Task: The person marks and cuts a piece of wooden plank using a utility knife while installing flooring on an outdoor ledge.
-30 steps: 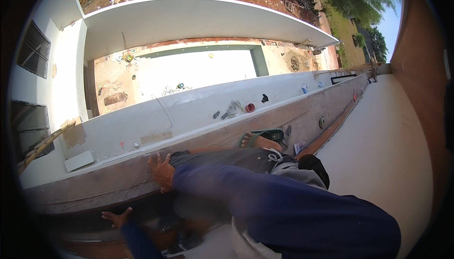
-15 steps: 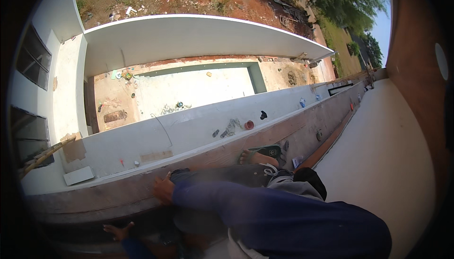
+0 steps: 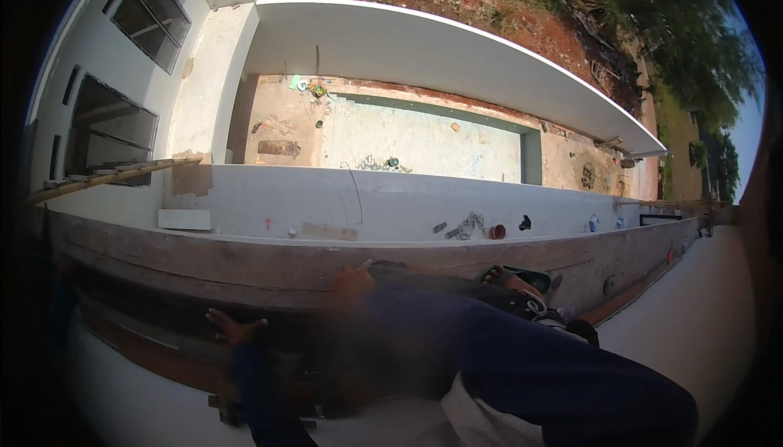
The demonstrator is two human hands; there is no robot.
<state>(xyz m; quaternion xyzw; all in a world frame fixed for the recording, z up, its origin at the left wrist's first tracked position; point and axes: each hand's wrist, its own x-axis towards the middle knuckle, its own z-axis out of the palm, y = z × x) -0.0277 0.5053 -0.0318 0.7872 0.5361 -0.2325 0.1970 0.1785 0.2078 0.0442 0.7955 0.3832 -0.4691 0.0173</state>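
My left hand [image 3: 235, 327] is held over the dark inner side of the brown ledge, its fingers spread and nothing in them. A dark blue sleeve covers that arm. My right hand [image 3: 352, 282], somewhat blurred, rests on the brown ledge [image 3: 245, 267] beside my dark-trousered knee, its fingers stretched out and no object visible in it. The right arm, also in a blue sleeve [image 3: 563, 357], reaches across from the lower right. My foot in a dark sandal [image 3: 514, 278] is on the ledge to the right of the knee.
Beyond the ledge is a drop to a tiled pool [image 3: 424, 141] and a white boundary wall [image 3: 424, 47]. A lower white ledge holds a reddish-brown pot [image 3: 497, 232], grey rags [image 3: 469, 225] and a white board [image 3: 184, 219]. A bamboo pole [image 3: 114, 176] leans at left; a white wall [image 3: 677, 316] stands at right.
The view has swung left, so the pool and ledges sit farther right and more of the left windows shows. My right hand stays on the ledge; my left stays spread with more forearm visible.
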